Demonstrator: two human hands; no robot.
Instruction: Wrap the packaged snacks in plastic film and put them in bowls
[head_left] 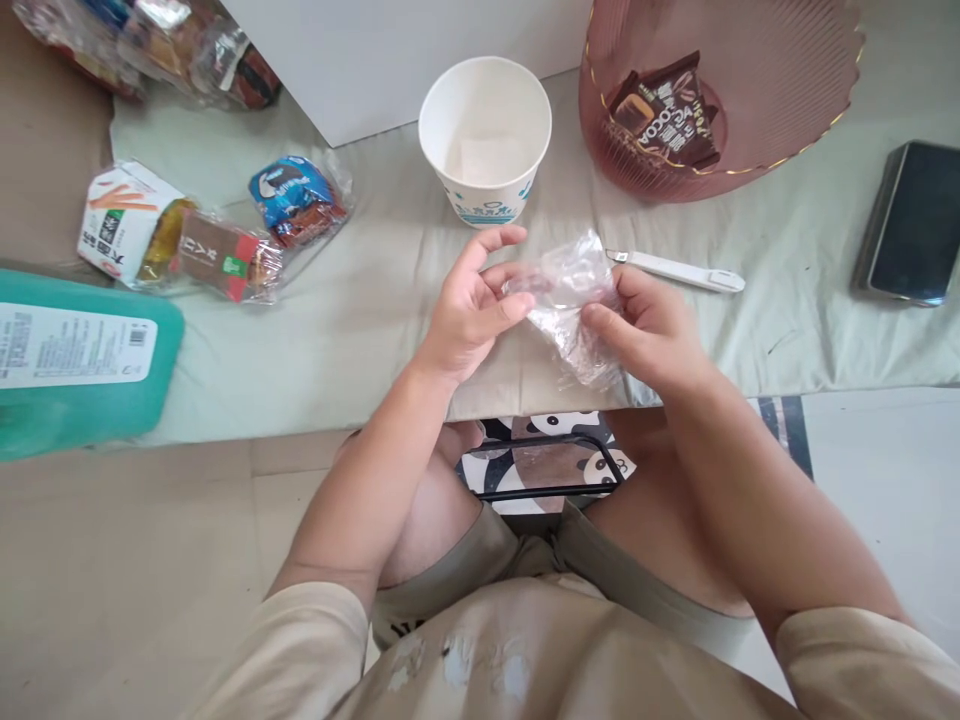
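Between my two hands is a crinkled clear plastic bag (571, 290), held above the front part of the cloth-covered table. My left hand (478, 300) pinches the bag's left edge between thumb and fingers, its index finger stretched toward the cup. With thumb and curled fingers, my right hand (646, 325) grips the bag's right side. Just beyond stands a white paper cup (484, 140) with a blue pattern and something pale and flat at its bottom. A white utility knife (679, 270) lies right behind my right hand.
A pink ribbed bowl (780, 110) holds dark cocoa snack packets (667, 112). At right lies a dark phone (913, 225). Several wrapped snacks (217, 250) sit at left, near a teal bottle (166, 370). A white box (375, 60) stands behind the cup; more packets (172, 45) are at upper left.
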